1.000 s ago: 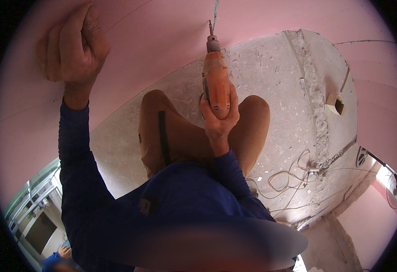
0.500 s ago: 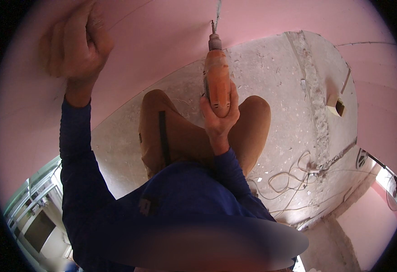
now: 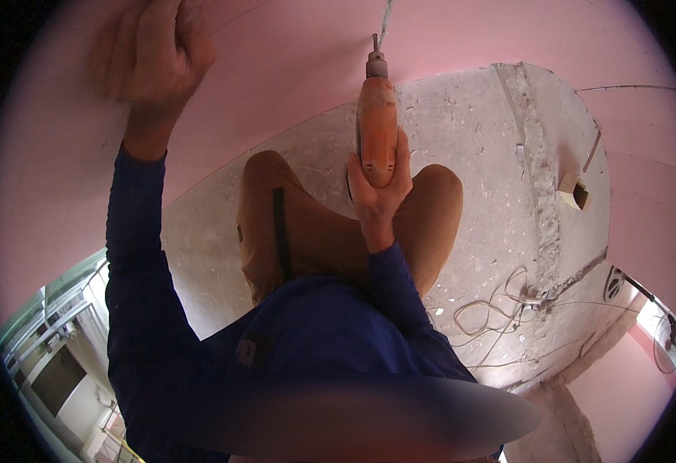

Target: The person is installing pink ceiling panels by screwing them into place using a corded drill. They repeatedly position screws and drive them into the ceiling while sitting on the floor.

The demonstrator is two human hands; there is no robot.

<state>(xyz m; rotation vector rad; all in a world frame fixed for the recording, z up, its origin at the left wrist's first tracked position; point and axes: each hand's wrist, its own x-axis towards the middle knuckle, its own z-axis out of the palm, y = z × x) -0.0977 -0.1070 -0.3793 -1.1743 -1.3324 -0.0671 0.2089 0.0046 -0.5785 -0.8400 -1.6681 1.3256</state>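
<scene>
Right hand [image 3: 379, 206]: gripping the drill [image 3: 378, 127].
Left hand [image 3: 159, 65]: curling left of the drill, contents hidden.
Bit [image 3: 376, 43]: facing the wall [image 3: 469, 35] beyond the drill; progress not showing.

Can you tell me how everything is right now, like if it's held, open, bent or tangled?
Orange drill: held, bit toward the pink wall; can't tell if it's running.
Right hand: wrapped around the drill's back end.
Left hand: fingers bent, up by the wall; can't tell if it holds anything.
Knees: bent and apart.
Small box: open at one end.
Pale cable: loosely looped on the floor.
</scene>
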